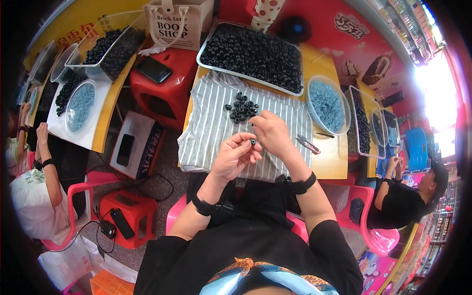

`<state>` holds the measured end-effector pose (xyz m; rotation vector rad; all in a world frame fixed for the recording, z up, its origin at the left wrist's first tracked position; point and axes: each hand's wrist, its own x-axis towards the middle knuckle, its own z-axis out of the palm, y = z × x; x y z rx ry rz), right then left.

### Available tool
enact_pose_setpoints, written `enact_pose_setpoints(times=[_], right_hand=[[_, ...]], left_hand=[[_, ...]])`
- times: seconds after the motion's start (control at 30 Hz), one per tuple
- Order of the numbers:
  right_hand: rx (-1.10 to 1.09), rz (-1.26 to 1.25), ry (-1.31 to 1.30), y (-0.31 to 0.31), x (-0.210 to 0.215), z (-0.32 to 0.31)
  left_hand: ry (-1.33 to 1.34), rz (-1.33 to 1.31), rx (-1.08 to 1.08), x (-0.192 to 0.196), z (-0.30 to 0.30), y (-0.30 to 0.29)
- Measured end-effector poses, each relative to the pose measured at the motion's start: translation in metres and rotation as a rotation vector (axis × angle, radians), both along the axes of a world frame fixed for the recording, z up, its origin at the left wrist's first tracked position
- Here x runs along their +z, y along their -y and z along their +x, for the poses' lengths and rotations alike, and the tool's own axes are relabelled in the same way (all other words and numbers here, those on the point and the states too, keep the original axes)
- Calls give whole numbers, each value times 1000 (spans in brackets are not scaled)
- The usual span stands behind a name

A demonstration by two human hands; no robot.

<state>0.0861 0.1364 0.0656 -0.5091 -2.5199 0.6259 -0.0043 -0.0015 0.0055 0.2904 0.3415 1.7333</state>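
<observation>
1. A small black ring-shaped part (252, 141), smooth with a pale centre, sits pinched at the fingertips of the left hand (235, 158), above the near edge of the cloth.
2. The left hand is half curled, palm turned up, thumb and forefinger closed on the ring part.
3. The right hand (273, 133) is bunched just beside it, fingertips meeting the same part from the other side; whether it grips anything of its own cannot be told.
4. Both wrists carry black bands.
5. Under the hands lies a soft grey-and-white striped cloth (211, 123) spread over a yellow table (330, 162).
6. On the cloth, just beyond the hands, rests a loose heap of black ring parts (241, 109).
7. Farther back stands a shallow rectangular metal tray (206, 61) heaped with the same black rings.
8. To the right is a round clear plastic bowl (344, 105) filled with small pale blue pieces.
9. Thin metal tweezers (308, 144) lie on the cloth near the right hand.
</observation>
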Motion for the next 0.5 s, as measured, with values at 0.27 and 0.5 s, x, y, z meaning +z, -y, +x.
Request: enact_pose_setpoints(times=[0.27,0.5], right_hand=[[-69,-361,64,-1,2,17],[-19,-892,-432,50,5,51]], left_hand=[[-34,5,3,0,1,1],[-152,-34,13,0,2,1]])
